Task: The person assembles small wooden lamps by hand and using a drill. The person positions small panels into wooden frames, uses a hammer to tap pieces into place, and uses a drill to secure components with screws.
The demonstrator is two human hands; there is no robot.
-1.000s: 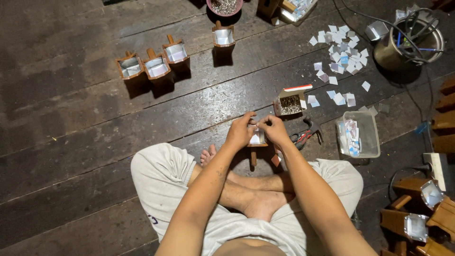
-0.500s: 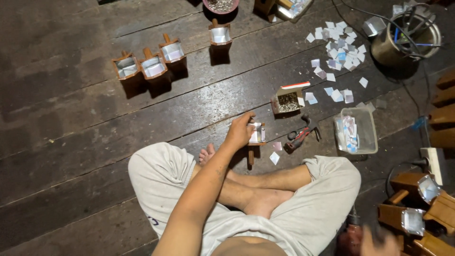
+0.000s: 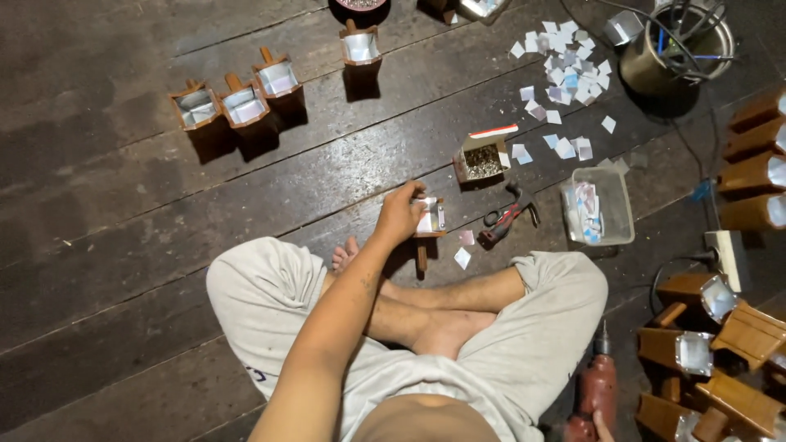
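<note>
I sit cross-legged on a dark plank floor. My left hand [image 3: 399,214] grips a small wooden box with a handle and a shiny metal lining [image 3: 430,219], held upright on the floor in front of my feet. At the bottom edge, only the fingertips of my right hand [image 3: 602,424] show, touching the back end of a red power drill [image 3: 596,394] that lies beside my right knee. Two small silvery squares [image 3: 463,248] lie next to the box.
Red-handled pliers [image 3: 508,214], an open carton of small nails [image 3: 481,158], a clear tray of foil pieces [image 3: 598,206] and scattered foil squares [image 3: 565,74] lie ahead. Finished lined boxes [image 3: 237,102] stand far left. More wooden boxes [image 3: 720,327] pile right, by a metal pot [image 3: 675,45].
My right hand left the small box and dropped back to the drill at my right side. My left hand stays on the box.
</note>
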